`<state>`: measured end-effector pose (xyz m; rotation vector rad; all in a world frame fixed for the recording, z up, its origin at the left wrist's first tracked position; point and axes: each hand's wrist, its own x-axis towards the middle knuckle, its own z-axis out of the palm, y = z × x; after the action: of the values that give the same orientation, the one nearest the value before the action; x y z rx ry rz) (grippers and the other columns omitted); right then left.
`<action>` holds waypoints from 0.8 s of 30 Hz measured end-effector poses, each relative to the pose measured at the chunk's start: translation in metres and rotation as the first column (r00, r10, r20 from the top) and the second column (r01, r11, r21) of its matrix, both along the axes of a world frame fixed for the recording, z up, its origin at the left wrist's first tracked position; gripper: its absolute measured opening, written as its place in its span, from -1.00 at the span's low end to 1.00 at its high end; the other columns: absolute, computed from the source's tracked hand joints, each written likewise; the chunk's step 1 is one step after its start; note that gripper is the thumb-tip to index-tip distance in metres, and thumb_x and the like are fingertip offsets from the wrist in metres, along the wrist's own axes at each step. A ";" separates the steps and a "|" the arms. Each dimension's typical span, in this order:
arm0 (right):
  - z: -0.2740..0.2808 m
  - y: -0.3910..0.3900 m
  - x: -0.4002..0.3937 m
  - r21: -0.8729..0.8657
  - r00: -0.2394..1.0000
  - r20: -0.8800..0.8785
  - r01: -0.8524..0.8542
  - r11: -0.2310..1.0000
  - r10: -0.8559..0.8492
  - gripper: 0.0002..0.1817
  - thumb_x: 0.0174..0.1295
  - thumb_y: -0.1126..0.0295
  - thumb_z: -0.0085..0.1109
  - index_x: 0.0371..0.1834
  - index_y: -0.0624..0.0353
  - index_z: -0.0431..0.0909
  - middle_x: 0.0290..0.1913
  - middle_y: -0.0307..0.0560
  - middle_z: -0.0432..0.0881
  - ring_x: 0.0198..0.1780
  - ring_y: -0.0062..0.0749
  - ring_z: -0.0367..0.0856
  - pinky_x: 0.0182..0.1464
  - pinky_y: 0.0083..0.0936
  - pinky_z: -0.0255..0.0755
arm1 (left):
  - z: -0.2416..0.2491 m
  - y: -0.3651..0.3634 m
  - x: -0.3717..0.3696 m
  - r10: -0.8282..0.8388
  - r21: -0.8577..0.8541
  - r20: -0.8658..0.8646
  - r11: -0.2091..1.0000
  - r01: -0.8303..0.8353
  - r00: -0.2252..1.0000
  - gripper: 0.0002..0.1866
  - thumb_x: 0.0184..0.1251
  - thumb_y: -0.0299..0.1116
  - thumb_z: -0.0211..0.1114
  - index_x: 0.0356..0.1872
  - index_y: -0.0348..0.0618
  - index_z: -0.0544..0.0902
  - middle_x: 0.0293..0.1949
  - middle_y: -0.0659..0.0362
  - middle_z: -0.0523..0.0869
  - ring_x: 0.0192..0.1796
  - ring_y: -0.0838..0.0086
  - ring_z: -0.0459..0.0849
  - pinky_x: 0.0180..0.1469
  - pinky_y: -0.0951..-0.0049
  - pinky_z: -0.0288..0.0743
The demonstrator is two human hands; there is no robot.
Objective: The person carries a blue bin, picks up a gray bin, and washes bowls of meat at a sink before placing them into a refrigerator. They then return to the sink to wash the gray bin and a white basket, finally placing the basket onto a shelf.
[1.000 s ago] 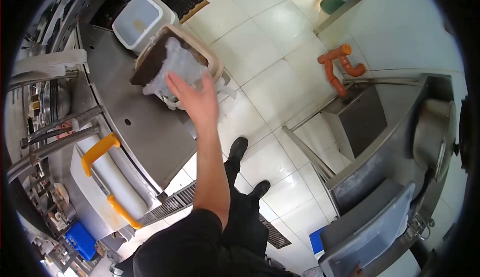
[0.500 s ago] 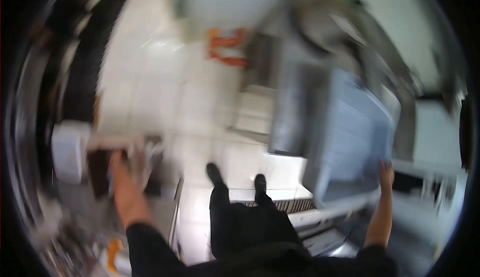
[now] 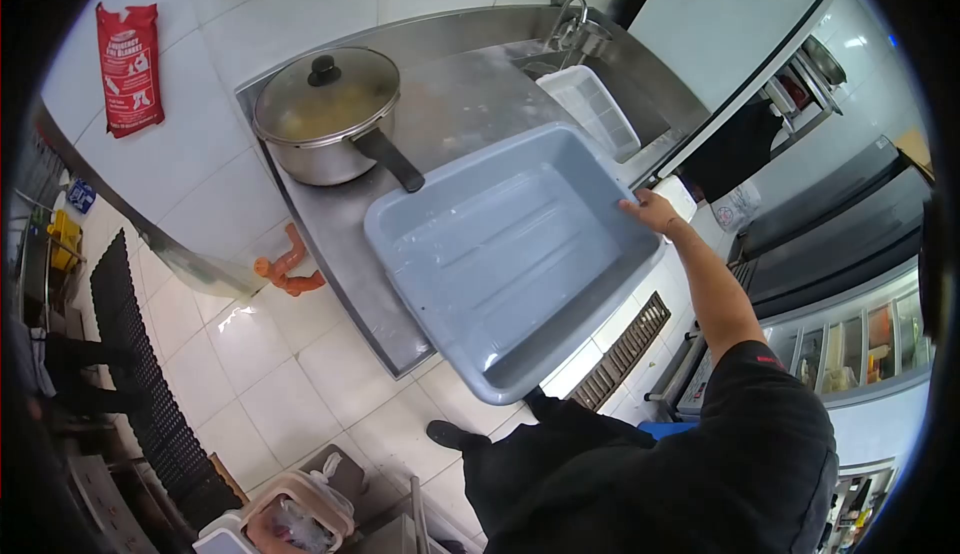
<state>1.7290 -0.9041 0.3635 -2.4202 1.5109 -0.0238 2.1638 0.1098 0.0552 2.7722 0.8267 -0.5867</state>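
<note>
My right hand (image 3: 652,212) is closed on the right rim of a grey-blue plastic tub (image 3: 510,244). The tub is tilted and holds only a few wet drops or specks; it overlaps the front edge of a steel sink counter (image 3: 440,104). Behind its left corner, a steel pot (image 3: 330,159) with a glass lid (image 3: 325,94) and a black handle stands on the counter; something yellowish shows through the lid. Beyond the tub's far edge, a white plastic basket (image 3: 590,109) leans in the sink. No part of my left hand shows.
A faucet (image 3: 570,19) rises behind the sink. A floor drain grate (image 3: 622,352) lies below on the right. A lined bin (image 3: 335,509) stands at bottom left, near a black perforated mat (image 3: 140,354). A red fire-blanket pouch (image 3: 130,69) hangs on the wall.
My view has swung toward the sink counter, and the tub now appears nearer the middle. My left hand, earlier over the bin, has gone from view. My right hand still grips the tub.
</note>
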 end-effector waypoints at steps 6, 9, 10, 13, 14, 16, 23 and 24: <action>-0.018 0.008 -0.044 0.294 0.964 0.212 0.092 0.951 -0.159 -0.19 0.24 -0.18 0.33 0.25 0.38 0.53 0.01 0.13 0.72 0.02 -0.25 0.70 0.10 -0.41 0.53 | 0.063 -0.081 -0.009 -0.059 -0.436 0.057 0.897 0.078 0.997 -0.49 0.46 0.09 0.18 -0.07 -0.25 0.63 -0.29 0.09 0.73 -0.52 0.36 0.62 -0.58 0.23 0.47; -0.030 0.011 -0.062 0.383 0.946 0.259 0.087 0.920 -0.197 -0.28 0.28 -0.10 0.32 0.26 0.34 0.54 0.04 0.12 0.72 0.05 -0.24 0.67 0.12 -0.38 0.50 | 0.167 -0.241 -0.071 0.043 -0.814 0.076 0.580 0.037 0.996 -0.43 0.48 0.18 0.14 0.01 -0.21 0.62 -0.25 0.13 0.72 -0.46 0.37 0.61 -0.44 0.44 0.49; -0.029 0.010 -0.063 0.456 0.936 0.280 0.066 0.888 -0.213 -0.26 0.28 -0.11 0.32 0.29 0.31 0.53 0.10 0.16 0.70 0.12 -0.17 0.65 0.18 -0.35 0.48 | 0.207 -0.305 -0.099 0.001 -0.861 0.095 0.502 0.081 0.995 -0.41 0.49 0.19 0.12 0.10 -0.20 0.60 -0.19 0.11 0.72 -0.35 0.37 0.64 -0.34 0.42 0.52; -0.002 0.014 -0.060 0.532 0.917 0.355 -0.036 0.846 -0.184 -0.30 0.28 -0.09 0.31 0.28 0.27 0.56 0.15 0.18 0.68 0.18 -0.11 0.64 0.24 -0.32 0.46 | 0.277 -0.455 -0.175 -0.075 -0.980 0.100 0.163 0.111 0.992 -0.28 0.53 0.24 0.03 0.36 -0.21 0.47 0.05 0.05 0.66 -0.03 0.34 0.65 0.01 0.32 0.53; 0.007 0.009 -0.057 0.530 0.907 0.389 -0.074 0.845 -0.164 -0.33 0.29 -0.08 0.30 0.26 0.27 0.58 0.15 0.17 0.69 0.18 -0.11 0.64 0.24 -0.31 0.46 | 0.284 -0.493 -0.193 -0.060 -0.986 0.071 0.144 0.079 0.996 -0.30 0.54 0.20 0.06 0.38 -0.23 0.43 0.11 0.04 0.63 0.04 0.31 0.64 0.09 0.29 0.51; -0.013 -0.018 -0.061 0.475 0.885 0.459 -0.172 0.863 -0.076 -0.37 0.27 -0.04 0.30 0.21 0.27 0.62 0.07 0.17 0.72 0.11 -0.11 0.68 0.17 -0.27 0.50 | 0.290 -0.562 -0.217 -0.029 -0.963 0.129 0.234 0.133 0.991 -0.35 0.56 0.07 0.12 0.39 -0.27 0.38 0.18 0.02 0.60 0.12 0.27 0.62 0.19 0.26 0.48; -0.026 -0.092 -0.065 0.393 0.823 0.550 -0.105 0.913 -0.142 -0.43 0.19 -0.05 0.32 0.03 0.24 0.68 -0.12 0.16 0.75 -0.08 -0.04 0.73 0.00 -0.23 0.56 | 0.269 -0.660 -0.260 -0.071 -0.857 0.348 0.381 0.348 0.935 -0.58 0.56 -0.33 0.17 0.31 -0.31 0.39 0.16 0.00 0.62 0.15 0.25 0.61 0.22 0.24 0.48; -0.029 -0.102 -0.061 0.330 0.829 0.547 -0.084 0.940 -0.118 -0.44 0.16 -0.04 0.35 -0.01 0.25 0.69 -0.16 0.16 0.75 -0.13 -0.04 0.73 -0.03 -0.24 0.57 | 0.266 -0.666 -0.264 -0.063 -0.857 0.353 0.378 0.350 0.934 -0.60 0.57 -0.35 0.15 0.29 -0.30 0.39 0.16 -0.01 0.62 0.14 0.25 0.62 0.21 0.24 0.49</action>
<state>1.6683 -1.0060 0.3347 -1.8880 1.1457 -0.4085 1.8999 -0.5561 0.3215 1.8009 -0.0213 -0.4698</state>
